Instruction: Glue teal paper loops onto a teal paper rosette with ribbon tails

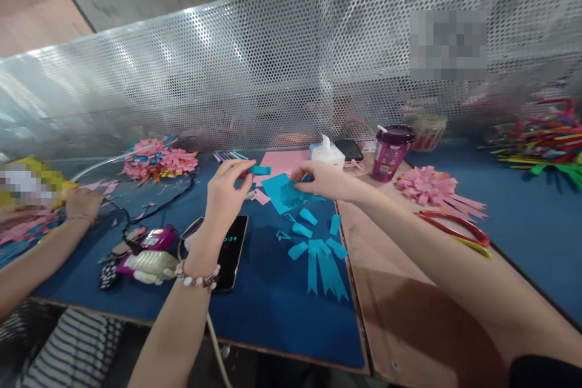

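Note:
My left hand (230, 194) is raised over the blue mat, thumb and forefinger pinched on a folded blue paper strip (260, 170). My right hand (321, 180) has its fingers curled down at a blue paper piece (291, 195), seemingly pinching it; the fingertips are partly hidden. Under that piece lies a flat blue paper sheet (273, 191). Nearer to me, several small blue paper loops (302, 230) are scattered on the mat. Below them sits a blue paper fan (326, 270) with notched tails. A pink paper sheet (286, 160) lies behind both hands.
A phone (235, 254) is beside my left wrist, near a bundle of keychains (148, 257). Tissues (326, 154), a purple cup (391, 154), a pink paper flower (427, 185) and red-handled scissors (454, 227) stand rightward. Another person's hand (85, 204) is at left. A perforated metal screen (273, 73) closes the back.

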Demonstrator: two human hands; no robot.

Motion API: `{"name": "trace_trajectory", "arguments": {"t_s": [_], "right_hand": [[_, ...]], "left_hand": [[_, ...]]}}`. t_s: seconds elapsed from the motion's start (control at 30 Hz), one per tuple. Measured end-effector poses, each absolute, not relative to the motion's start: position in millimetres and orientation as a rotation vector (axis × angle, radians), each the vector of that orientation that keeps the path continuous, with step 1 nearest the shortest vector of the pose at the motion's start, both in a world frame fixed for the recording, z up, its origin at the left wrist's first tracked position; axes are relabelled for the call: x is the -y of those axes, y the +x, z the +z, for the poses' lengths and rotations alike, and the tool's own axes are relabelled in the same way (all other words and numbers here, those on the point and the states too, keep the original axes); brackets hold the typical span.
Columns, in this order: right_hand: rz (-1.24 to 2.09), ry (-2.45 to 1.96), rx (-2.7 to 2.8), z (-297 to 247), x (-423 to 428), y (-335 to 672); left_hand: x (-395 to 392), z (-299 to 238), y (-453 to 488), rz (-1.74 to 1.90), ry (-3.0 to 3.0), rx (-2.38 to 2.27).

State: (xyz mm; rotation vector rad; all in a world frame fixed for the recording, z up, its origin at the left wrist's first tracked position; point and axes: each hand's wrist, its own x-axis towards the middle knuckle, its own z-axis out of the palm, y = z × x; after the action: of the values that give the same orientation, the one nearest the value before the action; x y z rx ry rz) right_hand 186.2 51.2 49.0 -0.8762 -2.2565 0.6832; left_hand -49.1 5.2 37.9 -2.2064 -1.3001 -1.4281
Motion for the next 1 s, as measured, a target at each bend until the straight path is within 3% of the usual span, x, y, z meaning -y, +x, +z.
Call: {"name": "trace_trajectory", "arguments": {"t_s": [0.2,0.57,0.8,1.0], "right_hand": [[0.832,-0.986,2.135,41,-43,192],[0.754,-0.748,2.055,30,-23,180],[1.034,-0.805,2.012,23,-6,168],[0.967,-0.824,2.024,13,-9,165]], "left_hand": [[-12,27,-46,-1.376,-2.182,1.292],[-10,18,-36,-1.654,-2.151,1.437],[-10,14,-35,-1.73,-2.149,1.522],[-14,8,-32,-1.863,-2.176,1.573]]}}
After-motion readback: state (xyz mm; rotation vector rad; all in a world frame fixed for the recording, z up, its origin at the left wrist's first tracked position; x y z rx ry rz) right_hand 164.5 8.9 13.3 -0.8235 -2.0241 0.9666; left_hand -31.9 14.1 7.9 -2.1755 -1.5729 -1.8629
